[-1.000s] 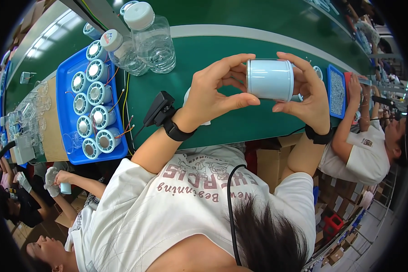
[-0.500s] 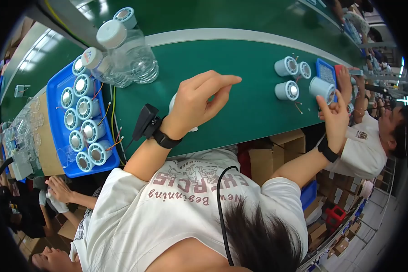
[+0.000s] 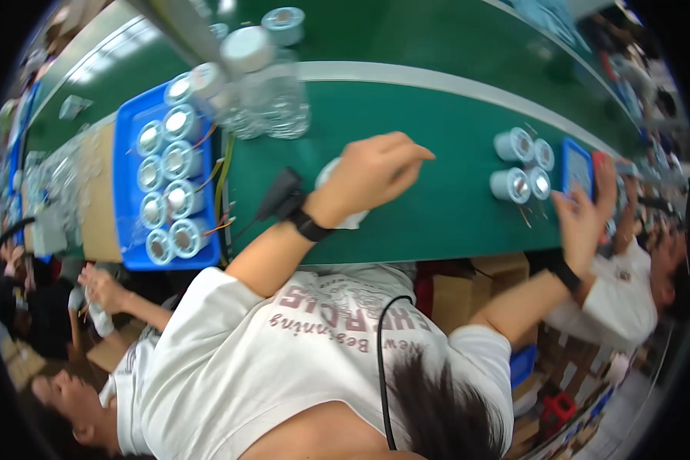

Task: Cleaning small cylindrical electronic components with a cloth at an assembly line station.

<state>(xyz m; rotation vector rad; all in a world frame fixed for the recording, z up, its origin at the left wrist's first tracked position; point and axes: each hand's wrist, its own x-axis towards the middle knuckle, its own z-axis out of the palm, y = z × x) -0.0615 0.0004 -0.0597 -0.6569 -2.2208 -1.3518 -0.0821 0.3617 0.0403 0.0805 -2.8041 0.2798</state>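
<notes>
Since half a second ago, one light-blue cylinder has left the right hand's grasp and now sits with three similar cylinders in a close cluster at the right of the green table, thin wires trailing beside them. Just to the right of the cluster lies a small blue tray with a red object next to it, and a co-worker's arm crosses near there, crowding that side. At the left, a large blue tray holds more cylinders in two columns, their wires hanging over its right edge. Two clear bottles with white caps stand close beyond it, in front of a slanting post, and partly cover the tray's upper corner. Another co-worker's hands show past the tray.

Out to the right, the right hand is blurred, its forearm extended, thumb and fingers spread apart and nothing seen between them, the fingertips just beside the nearest cylinder. Over the middle of the table, the left hand hangs bent at the wrist, fingers loosely curled and pointing right; whether its fingertips meet, I cannot tell. Under it, a white item is mostly hidden.
</notes>
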